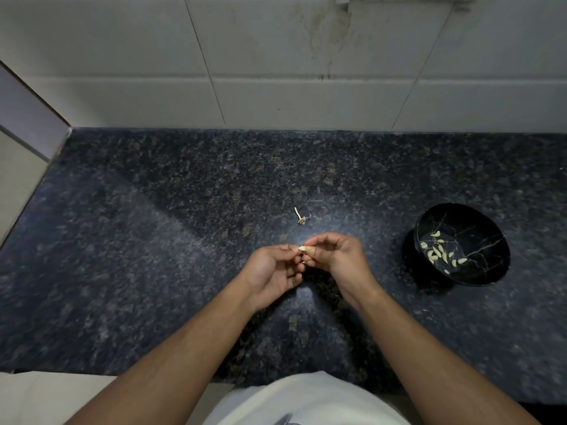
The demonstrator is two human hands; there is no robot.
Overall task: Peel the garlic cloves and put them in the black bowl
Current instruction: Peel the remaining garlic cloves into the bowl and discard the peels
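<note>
Garment: white cloth (306, 400) at the lower edge, nearest the lens.
Left hand (273, 271): fingers curled, pinching the clove's left end.
Garlic clove (306, 248): held between both hands above the granite counter (153, 240), long axis left-right.
Right hand (334, 256): pinches the right end; nearer the bowl.
Stem scrap (300, 217): just beyond the hands.
Black bowl (478, 219): to the right, well apart, peeled cloves (437, 254) inside.
</note>
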